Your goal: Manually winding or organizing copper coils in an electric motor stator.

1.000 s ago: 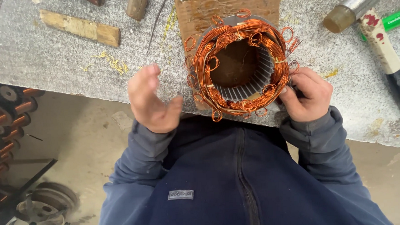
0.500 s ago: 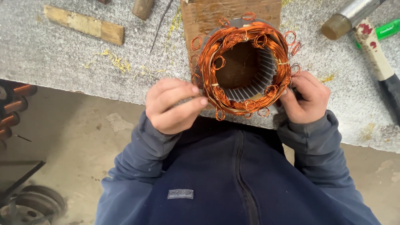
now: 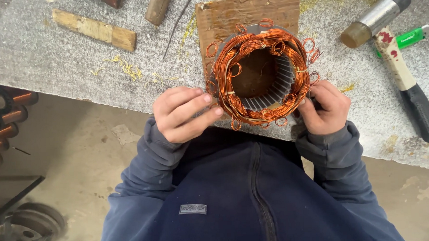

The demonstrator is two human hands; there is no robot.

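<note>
your left hand pinches the copper winding, your right hand grips the stator; coils seated, loops still loose.

Wooden handle cut off at top, copper spools cropped left

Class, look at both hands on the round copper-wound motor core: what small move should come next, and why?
Probably the left hand presses the copper winding of the ribbed grey metal core inward at its near-left edge, where its fingertips touch, while the right hand steadies the opposite side.
</note>
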